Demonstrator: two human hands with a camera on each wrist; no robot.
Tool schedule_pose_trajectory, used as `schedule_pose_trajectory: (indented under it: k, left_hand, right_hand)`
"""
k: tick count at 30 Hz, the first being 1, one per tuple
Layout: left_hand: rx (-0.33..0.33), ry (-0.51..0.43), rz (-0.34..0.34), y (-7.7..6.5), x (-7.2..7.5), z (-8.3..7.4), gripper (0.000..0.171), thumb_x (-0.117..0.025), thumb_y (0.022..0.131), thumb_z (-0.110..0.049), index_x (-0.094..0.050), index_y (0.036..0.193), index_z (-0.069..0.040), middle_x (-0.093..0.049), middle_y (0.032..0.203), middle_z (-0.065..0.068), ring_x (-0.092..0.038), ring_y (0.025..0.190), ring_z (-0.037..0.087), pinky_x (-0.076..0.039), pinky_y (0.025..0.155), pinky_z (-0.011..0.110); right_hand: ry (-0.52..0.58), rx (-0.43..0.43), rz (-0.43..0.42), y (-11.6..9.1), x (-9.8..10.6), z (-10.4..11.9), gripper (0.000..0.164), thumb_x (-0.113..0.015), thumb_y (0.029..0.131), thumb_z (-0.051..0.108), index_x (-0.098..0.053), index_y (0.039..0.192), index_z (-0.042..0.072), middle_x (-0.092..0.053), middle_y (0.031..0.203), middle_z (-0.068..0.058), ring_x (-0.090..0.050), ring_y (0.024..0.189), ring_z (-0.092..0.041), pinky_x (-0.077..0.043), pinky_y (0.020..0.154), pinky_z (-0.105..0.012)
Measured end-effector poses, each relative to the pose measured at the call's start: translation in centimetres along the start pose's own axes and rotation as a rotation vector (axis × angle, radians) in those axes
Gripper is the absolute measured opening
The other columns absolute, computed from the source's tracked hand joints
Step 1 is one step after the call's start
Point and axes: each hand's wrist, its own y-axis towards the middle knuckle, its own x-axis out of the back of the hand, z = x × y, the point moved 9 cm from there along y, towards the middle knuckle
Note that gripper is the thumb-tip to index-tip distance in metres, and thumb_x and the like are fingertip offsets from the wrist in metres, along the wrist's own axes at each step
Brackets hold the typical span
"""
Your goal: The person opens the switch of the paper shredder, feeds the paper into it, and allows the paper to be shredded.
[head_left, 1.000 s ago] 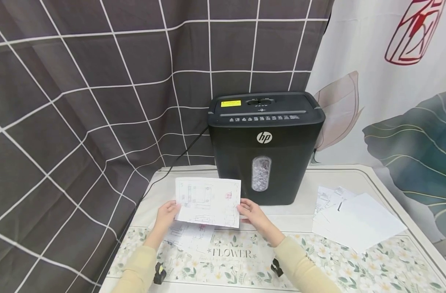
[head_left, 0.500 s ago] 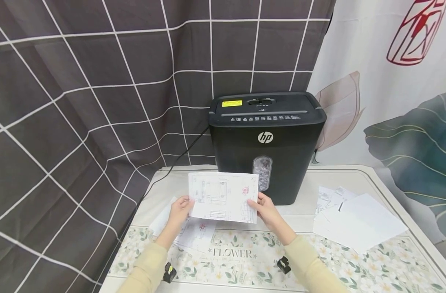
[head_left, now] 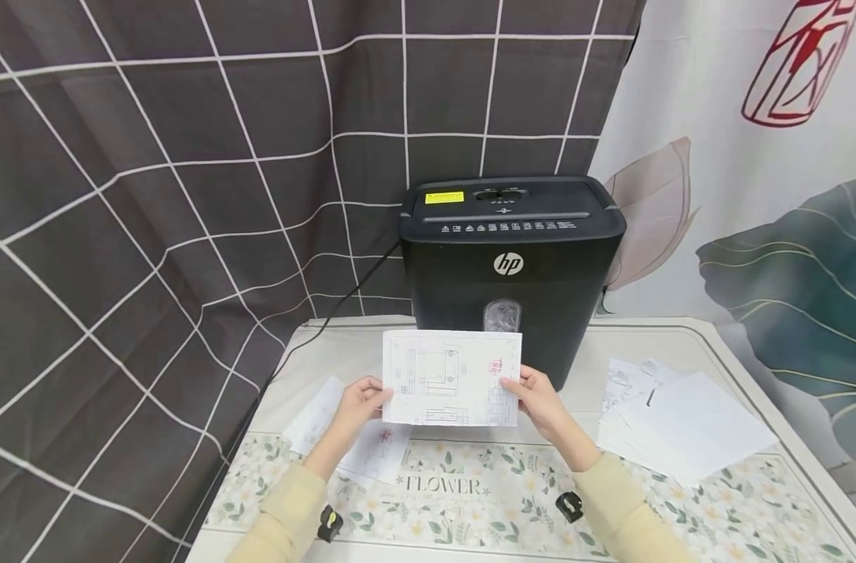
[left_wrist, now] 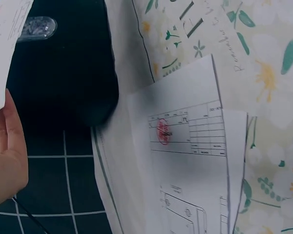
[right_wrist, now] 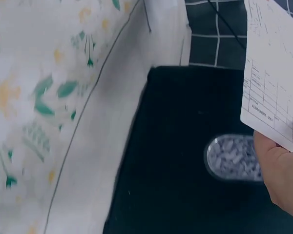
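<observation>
A white sheet of paper point(head_left: 450, 378) with line drawings and a red stamp is held up in front of the shredder by both hands. My left hand point(head_left: 356, 408) pinches its left edge, thumb on the front. At the opposite edge, my right hand point(head_left: 543, 403) pinches it the same way. The black hp shredder point(head_left: 463, 285) stands upright behind the sheet, its slot on top. Paper bits show through its window point(right_wrist: 232, 158), which the sheet partly covers in the head view. Below my left hand lie several printed sheets point(left_wrist: 185, 170) on the table.
More papers point(head_left: 702, 426), some blank and some printed, lie on the right of the table. A black cord point(head_left: 315, 338) runs from the shredder down the left side. The tablecloth point(head_left: 445, 508) has a flower print. A dark grid curtain point(head_left: 259, 102) hangs behind.
Both hands have carried the sheet to the right, so it now covers the lower part of the shredder's window. More of the sheets lying on the left are uncovered. The grip looks unchanged.
</observation>
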Motion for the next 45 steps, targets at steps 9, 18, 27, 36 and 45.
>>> schedule_pose_trajectory:
  k: [9, 18, 27, 36, 45]
  left_hand:
    - [-0.055, 0.036, 0.142, -0.3, -2.7, -1.2, 0.012, -0.061, 0.087, -0.002, -0.055, 0.092, 0.007, -0.071, 0.091, 0.017, -0.065, 0.067, 0.008, -0.058, 0.068, 0.027]
    - [-0.151, 0.112, 0.148, -0.1, -4.5, -3.3, 0.023, -0.06, 0.089, -0.006, -0.059, 0.104, 0.012, -0.069, 0.092, 0.025, -0.063, 0.065, 0.006, -0.059, 0.068, 0.031]
    - [-0.296, 0.2, 0.212, 0.6, -5.6, -6.6, 0.019, -0.061, 0.088, -0.004, -0.06, 0.096, 0.013, -0.067, 0.092, 0.029, -0.068, 0.069, 0.011, -0.058, 0.067, 0.026]
    - [-0.352, 0.206, 0.266, 1.2, -6.1, -11.0, 0.018, -0.062, 0.088, -0.003, -0.059, 0.095, 0.014, -0.067, 0.093, 0.031, -0.07, 0.07, 0.023, -0.059, 0.066, 0.028]
    - [-0.433, 0.188, 0.228, 1.5, -5.6, -15.7, 0.015, -0.062, 0.087, 0.002, -0.059, 0.091, 0.015, -0.067, 0.091, 0.032, -0.064, 0.061, 0.002, -0.059, 0.065, 0.032]
  right_hand:
    - [-0.043, 0.036, -0.039, -1.2, 2.5, 1.3, 0.034, -0.049, 0.095, 0.003, -0.044, 0.122, -0.017, -0.071, 0.084, 0.017, -0.068, 0.078, -0.002, -0.055, 0.069, -0.02]
    - [-0.109, 0.029, -0.046, -2.6, 4.0, 2.8, 0.04, -0.048, 0.097, 0.007, -0.038, 0.128, -0.016, -0.07, 0.085, 0.021, -0.066, 0.08, 0.0, -0.055, 0.073, -0.02]
    - [-0.183, 0.069, -0.045, -3.1, 5.2, 5.4, 0.041, -0.048, 0.097, 0.008, -0.038, 0.128, -0.016, -0.068, 0.085, 0.024, -0.066, 0.081, 0.002, -0.054, 0.072, -0.018]
    - [-0.281, 0.182, -0.064, -2.7, 5.9, 9.8, 0.038, -0.051, 0.097, 0.01, -0.044, 0.122, -0.017, -0.068, 0.084, 0.025, -0.066, 0.081, 0.004, -0.054, 0.074, -0.015]
    - [-0.345, 0.328, -0.141, -3.1, 6.3, 15.4, 0.024, -0.055, 0.094, 0.006, -0.055, 0.108, -0.013, -0.067, 0.08, 0.027, -0.065, 0.074, 0.006, -0.054, 0.066, -0.014]
